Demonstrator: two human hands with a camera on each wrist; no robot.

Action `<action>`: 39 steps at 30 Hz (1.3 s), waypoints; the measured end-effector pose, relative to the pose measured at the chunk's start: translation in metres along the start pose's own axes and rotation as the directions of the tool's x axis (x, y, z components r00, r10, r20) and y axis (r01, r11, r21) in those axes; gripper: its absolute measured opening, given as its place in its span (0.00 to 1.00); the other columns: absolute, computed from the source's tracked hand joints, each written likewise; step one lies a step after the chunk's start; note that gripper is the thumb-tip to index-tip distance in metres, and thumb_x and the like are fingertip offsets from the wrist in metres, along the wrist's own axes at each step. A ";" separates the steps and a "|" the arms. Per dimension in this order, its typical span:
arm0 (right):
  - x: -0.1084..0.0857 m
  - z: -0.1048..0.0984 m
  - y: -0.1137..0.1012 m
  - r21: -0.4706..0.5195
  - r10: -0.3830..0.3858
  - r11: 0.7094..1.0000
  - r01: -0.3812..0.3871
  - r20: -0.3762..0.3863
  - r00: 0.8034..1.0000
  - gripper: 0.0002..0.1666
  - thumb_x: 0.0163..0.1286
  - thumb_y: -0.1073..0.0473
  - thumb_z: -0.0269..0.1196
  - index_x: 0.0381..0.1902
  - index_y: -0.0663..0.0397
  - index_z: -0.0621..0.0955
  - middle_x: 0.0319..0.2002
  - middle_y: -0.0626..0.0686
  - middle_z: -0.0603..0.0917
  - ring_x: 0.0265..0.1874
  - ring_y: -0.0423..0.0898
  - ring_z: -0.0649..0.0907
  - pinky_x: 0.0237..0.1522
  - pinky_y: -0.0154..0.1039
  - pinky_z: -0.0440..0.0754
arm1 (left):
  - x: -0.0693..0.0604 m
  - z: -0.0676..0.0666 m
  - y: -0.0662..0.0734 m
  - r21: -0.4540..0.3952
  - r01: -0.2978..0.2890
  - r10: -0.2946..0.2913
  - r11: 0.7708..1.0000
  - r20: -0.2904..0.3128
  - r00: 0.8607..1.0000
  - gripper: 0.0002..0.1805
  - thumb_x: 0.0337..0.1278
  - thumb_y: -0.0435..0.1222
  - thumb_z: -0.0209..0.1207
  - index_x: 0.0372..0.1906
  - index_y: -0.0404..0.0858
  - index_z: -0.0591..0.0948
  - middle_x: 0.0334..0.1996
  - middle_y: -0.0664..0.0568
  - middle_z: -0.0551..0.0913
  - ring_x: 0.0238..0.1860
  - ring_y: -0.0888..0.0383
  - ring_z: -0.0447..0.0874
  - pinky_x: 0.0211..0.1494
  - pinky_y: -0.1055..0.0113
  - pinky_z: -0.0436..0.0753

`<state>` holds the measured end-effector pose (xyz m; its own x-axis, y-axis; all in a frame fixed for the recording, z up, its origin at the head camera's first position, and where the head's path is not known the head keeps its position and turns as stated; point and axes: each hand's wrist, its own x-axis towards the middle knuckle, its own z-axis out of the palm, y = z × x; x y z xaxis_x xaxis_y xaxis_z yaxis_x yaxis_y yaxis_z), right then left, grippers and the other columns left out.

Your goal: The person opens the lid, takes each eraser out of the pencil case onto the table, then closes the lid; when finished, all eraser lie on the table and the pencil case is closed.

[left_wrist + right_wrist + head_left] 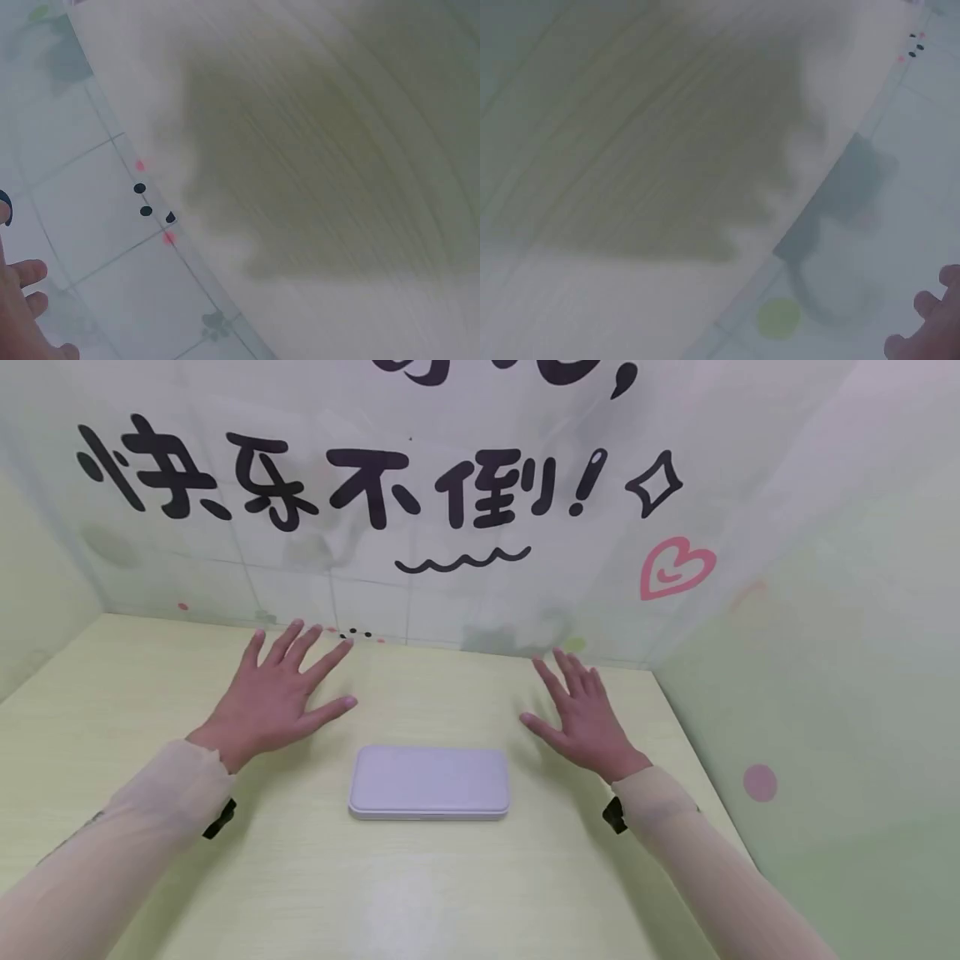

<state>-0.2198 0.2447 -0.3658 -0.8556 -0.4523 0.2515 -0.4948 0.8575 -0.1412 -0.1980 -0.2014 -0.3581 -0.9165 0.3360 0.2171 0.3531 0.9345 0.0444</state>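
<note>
A pale lavender flat case [429,781] with rounded corners lies closed on the table, its long side facing me. My left hand [273,697] is spread above the table, to the left of the case and farther back, holding nothing. On the other side, my right hand [588,718] is also spread with nothing in it, behind and right of the case. Neither hand touches the case. In the left wrist view, fingers of the left hand [26,300] show at the lower left. A few fingertips of the right hand [930,322] appear at the lower right of the right wrist view.
The pale wood-grain table [420,885] ends against a back wall panel [360,585] with large black lettering and a pink heart [677,568]. A greenish side panel [825,710] stands along the right edge. Dark straps sit under both sleeves.
</note>
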 end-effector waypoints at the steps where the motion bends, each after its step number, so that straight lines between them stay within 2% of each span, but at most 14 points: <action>1: 0.001 0.000 -0.004 0.021 -0.021 1.000 0.020 0.017 1.000 0.53 0.74 0.34 0.59 0.86 0.39 0.50 0.86 0.60 0.48 0.85 0.62 0.48 0.82 0.69 0.42 | -0.001 0.000 0.001 -0.009 -0.007 0.007 1.000 0.009 1.000 0.47 0.70 0.70 0.47 0.86 0.57 0.51 0.84 0.39 0.54 0.85 0.36 0.45 0.81 0.29 0.45; 5: 0.003 0.001 -0.022 0.075 -0.107 0.992 0.099 0.108 0.988 0.53 0.73 0.35 0.61 0.86 0.40 0.51 0.85 0.58 0.51 0.85 0.60 0.52 0.83 0.66 0.46 | -0.004 0.000 0.011 -0.071 -0.042 0.045 0.997 0.042 0.998 0.47 0.72 0.68 0.48 0.85 0.50 0.55 0.80 0.37 0.63 0.80 0.34 0.58 0.79 0.31 0.58; 10: 0.001 0.006 -0.048 0.113 -0.193 0.979 0.170 0.238 0.952 0.56 0.71 0.30 0.61 0.86 0.42 0.51 0.85 0.56 0.55 0.84 0.58 0.58 0.83 0.62 0.53 | -0.012 0.001 0.026 -0.164 -0.083 0.104 0.983 0.124 0.987 0.48 0.70 0.70 0.49 0.83 0.43 0.61 0.73 0.38 0.74 0.73 0.36 0.73 0.71 0.36 0.73; 16: -0.006 0.013 -0.076 0.141 -0.251 0.967 0.214 0.348 0.903 0.61 0.67 0.24 0.62 0.86 0.43 0.52 0.83 0.52 0.60 0.81 0.54 0.64 0.82 0.54 0.62 | -0.025 0.009 0.039 -0.235 -0.085 0.142 0.968 0.235 0.962 0.52 0.66 0.73 0.49 0.82 0.43 0.63 0.71 0.39 0.77 0.70 0.39 0.77 0.68 0.40 0.78; 19: -0.009 0.018 -0.085 0.136 -0.249 0.968 0.212 0.379 0.891 0.63 0.64 0.21 0.63 0.86 0.43 0.53 0.82 0.49 0.63 0.80 0.50 0.67 0.80 0.50 0.66 | -0.029 0.016 0.044 -0.254 -0.102 0.171 0.962 0.265 0.949 0.55 0.63 0.76 0.49 0.81 0.41 0.64 0.70 0.40 0.78 0.68 0.40 0.78 0.66 0.41 0.79; 24: -0.013 0.025 -0.090 0.100 -0.235 0.972 0.213 0.423 0.875 0.68 0.61 0.19 0.64 0.85 0.47 0.54 0.78 0.51 0.68 0.74 0.49 0.74 0.74 0.46 0.74 | -0.034 0.023 0.053 -0.273 -0.123 0.207 0.954 0.304 0.930 0.61 0.55 0.80 0.51 0.80 0.38 0.66 0.69 0.43 0.78 0.66 0.44 0.80 0.64 0.46 0.82; 27: -0.013 0.027 -0.092 0.081 -0.229 0.973 0.215 0.437 0.870 0.69 0.60 0.18 0.64 0.85 0.51 0.55 0.77 0.53 0.70 0.71 0.50 0.76 0.71 0.45 0.77 | -0.038 0.025 0.056 -0.272 -0.132 0.214 0.953 0.299 0.930 0.64 0.50 0.80 0.56 0.79 0.37 0.66 0.69 0.43 0.77 0.64 0.46 0.81 0.63 0.48 0.83; 32: -0.013 0.026 -0.093 0.060 -0.231 0.972 0.228 0.433 0.871 0.68 0.60 0.20 0.65 0.83 0.56 0.58 0.75 0.55 0.72 0.68 0.50 0.78 0.68 0.45 0.79 | -0.042 0.029 0.057 -0.244 -0.185 0.247 0.952 0.255 0.935 0.67 0.45 0.80 0.61 0.78 0.33 0.67 0.66 0.43 0.78 0.58 0.49 0.82 0.59 0.52 0.84; 36: -0.013 0.026 -0.094 0.052 -0.243 0.968 0.244 0.424 0.872 0.65 0.62 0.22 0.66 0.81 0.58 0.60 0.72 0.56 0.74 0.65 0.49 0.79 0.65 0.44 0.82 | -0.043 0.033 0.057 -0.216 -0.232 0.277 0.948 0.210 0.938 0.66 0.44 0.78 0.63 0.76 0.32 0.68 0.62 0.45 0.78 0.55 0.52 0.80 0.57 0.54 0.84; 39: -0.013 0.028 -0.094 0.039 -0.248 0.966 0.256 0.421 0.872 0.64 0.62 0.23 0.66 0.80 0.59 0.61 0.71 0.56 0.74 0.64 0.48 0.79 0.64 0.44 0.82 | -0.043 0.035 0.059 -0.202 -0.252 0.290 0.946 0.187 0.939 0.64 0.45 0.77 0.65 0.75 0.32 0.69 0.62 0.45 0.78 0.57 0.51 0.79 0.57 0.53 0.83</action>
<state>-0.1661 0.1628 -0.3829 -0.6876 -0.7107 -0.1487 -0.7028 0.7029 -0.1096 -0.1442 -0.1570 -0.3992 -0.7930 0.6083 0.0342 0.6032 0.7761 0.1841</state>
